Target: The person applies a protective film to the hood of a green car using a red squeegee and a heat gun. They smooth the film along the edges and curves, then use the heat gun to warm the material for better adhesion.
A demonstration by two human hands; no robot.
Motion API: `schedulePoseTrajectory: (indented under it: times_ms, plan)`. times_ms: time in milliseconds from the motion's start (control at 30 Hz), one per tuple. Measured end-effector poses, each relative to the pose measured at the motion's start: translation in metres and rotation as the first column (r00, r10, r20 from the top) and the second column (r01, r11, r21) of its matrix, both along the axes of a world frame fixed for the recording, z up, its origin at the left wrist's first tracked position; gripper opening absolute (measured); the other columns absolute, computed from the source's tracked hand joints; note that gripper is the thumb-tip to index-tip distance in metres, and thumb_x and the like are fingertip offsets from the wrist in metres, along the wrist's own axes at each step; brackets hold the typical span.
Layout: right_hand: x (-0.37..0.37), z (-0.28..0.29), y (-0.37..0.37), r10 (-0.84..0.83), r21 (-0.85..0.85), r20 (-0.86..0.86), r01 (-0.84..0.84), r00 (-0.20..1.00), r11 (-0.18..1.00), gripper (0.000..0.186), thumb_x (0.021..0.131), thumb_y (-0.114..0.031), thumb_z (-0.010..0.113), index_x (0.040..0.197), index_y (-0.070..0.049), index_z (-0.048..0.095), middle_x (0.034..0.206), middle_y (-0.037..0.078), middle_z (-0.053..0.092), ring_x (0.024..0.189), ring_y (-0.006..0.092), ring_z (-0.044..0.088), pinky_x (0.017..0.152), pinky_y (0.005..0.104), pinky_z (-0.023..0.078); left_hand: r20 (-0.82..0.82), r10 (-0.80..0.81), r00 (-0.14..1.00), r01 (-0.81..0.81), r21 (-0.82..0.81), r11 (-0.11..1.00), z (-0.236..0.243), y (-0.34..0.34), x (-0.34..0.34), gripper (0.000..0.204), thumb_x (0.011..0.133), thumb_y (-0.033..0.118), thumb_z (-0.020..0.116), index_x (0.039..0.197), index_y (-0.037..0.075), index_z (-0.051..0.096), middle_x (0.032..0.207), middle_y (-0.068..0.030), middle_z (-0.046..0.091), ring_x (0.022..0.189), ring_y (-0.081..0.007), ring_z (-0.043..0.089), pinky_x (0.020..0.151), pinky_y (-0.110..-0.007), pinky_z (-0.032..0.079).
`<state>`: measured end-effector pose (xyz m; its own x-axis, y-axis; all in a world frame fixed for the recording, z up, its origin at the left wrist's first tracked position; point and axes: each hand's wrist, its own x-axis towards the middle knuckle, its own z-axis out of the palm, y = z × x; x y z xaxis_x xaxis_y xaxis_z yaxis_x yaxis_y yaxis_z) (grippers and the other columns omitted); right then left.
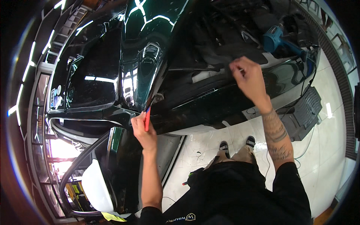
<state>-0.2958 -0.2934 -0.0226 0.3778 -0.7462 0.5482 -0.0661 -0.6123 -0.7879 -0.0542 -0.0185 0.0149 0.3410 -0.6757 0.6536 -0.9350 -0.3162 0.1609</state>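
Note:
My left hand (144, 134) grips a slim red tool (147, 119) with its fingers wrapped round it. The tool points up, its tip at the rear lower corner of the raised glossy dark green hood (150, 26), close to the fender (195, 107). Whether the tip is a blade or a scraper edge cannot be seen. Over the dark engine bay (210, 45), my right hand (248, 80) is held up with its fingers curled in. What those fingers hold, if anything, is too small and blurred to make out.
A teal heat gun (275, 39) lies at the engine bay's front corner, its cord hanging down. Left of me stands an open car door with a white mirror (96, 185) and a yellow cloth (113, 216) below. A dark grey ribbed mat (305, 110) lies on the tiled floor (221, 138).

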Motion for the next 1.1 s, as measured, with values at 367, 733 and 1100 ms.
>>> schedulePoseTrajectory:
  times_ms: [367,733,1100]
  plan:
    - [-0.013,-0.052,-0.048,-0.268,-0.198,-0.233,0.224,0.935,0.954,0.011,0.082,-0.014,0.067,0.082,-0.004,0.067,0.085,0.012,0.061,0.071,0.0339,0.065,0.061,0.0430,0.052,-0.370,-0.067,0.927,0.019,-0.132,0.991,0.035,0.009,0.006,0.012,0.090,0.003,0.068,0.098,-0.006,0.067,0.076,0.0013,0.061,0.070,-0.0065,0.053,0.065,-0.021,0.042]
    - [-0.015,-0.051,-0.046,-0.325,-0.233,-0.235,0.271,0.916,0.934,0.016,0.081,-0.017,0.068,0.077,-0.002,0.064,0.081,0.011,0.058,0.072,0.0305,0.065,0.059,0.0410,0.052,-0.283,-0.037,0.958,-0.002,-0.135,0.991,0.027,0.000,-0.008,0.010,0.091,0.004,0.066,0.096,-0.005,0.066,0.074,-0.0011,0.059,0.064,-0.0072,0.049,0.059,-0.022,0.040]
    - [-0.008,-0.049,-0.042,-0.317,-0.203,-0.315,0.263,0.894,0.943,0.014,0.081,-0.018,0.069,0.084,-0.005,0.067,0.084,0.009,0.059,0.075,0.0304,0.065,0.059,0.0424,0.051,-0.145,0.067,0.987,-0.085,-0.124,0.989,0.015,-0.005,-0.009,0.010,0.091,0.002,0.064,0.099,-0.005,0.066,0.084,-0.0097,0.066,0.069,-0.0145,0.059,0.064,-0.026,0.046]
